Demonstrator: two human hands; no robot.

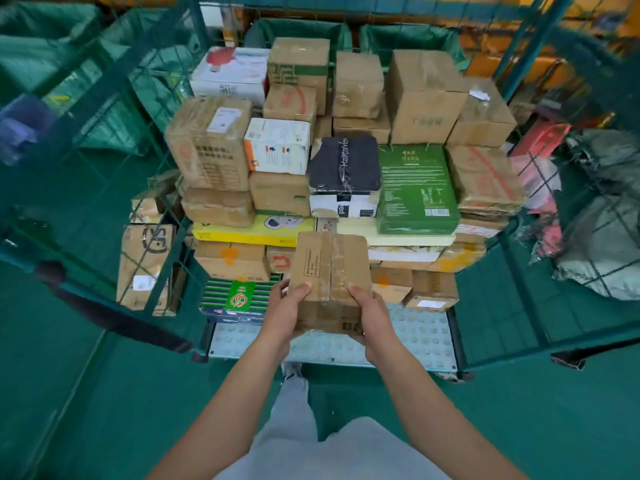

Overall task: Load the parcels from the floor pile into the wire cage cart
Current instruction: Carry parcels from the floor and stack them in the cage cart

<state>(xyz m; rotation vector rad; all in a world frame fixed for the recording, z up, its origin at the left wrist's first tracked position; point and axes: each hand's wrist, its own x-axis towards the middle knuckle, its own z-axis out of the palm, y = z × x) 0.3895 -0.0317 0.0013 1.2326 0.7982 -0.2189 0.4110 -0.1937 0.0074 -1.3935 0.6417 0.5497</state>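
A small brown cardboard parcel [329, 271], taped down its middle, is held in front of the open wire cage cart [429, 336]. My left hand [282, 315] grips its near left corner, thumb on top. My right hand [372, 322] grips the near right corner the same way. The parcel hovers above the cart's bare studded floor plate, just short of the stacked parcels. Inside the cart stand several boxes: a green flat box [417, 188], a black-topped box [343, 168], a yellow flat box [249, 232] and many brown cartons.
Green mesh cage walls [104, 140] stand on both sides, the left door swung open. Brown parcels [147, 265] lean outside the left wall. Grey sacks [602, 244] lie beyond the right wall. Green floor [104, 410] surrounds my legs.
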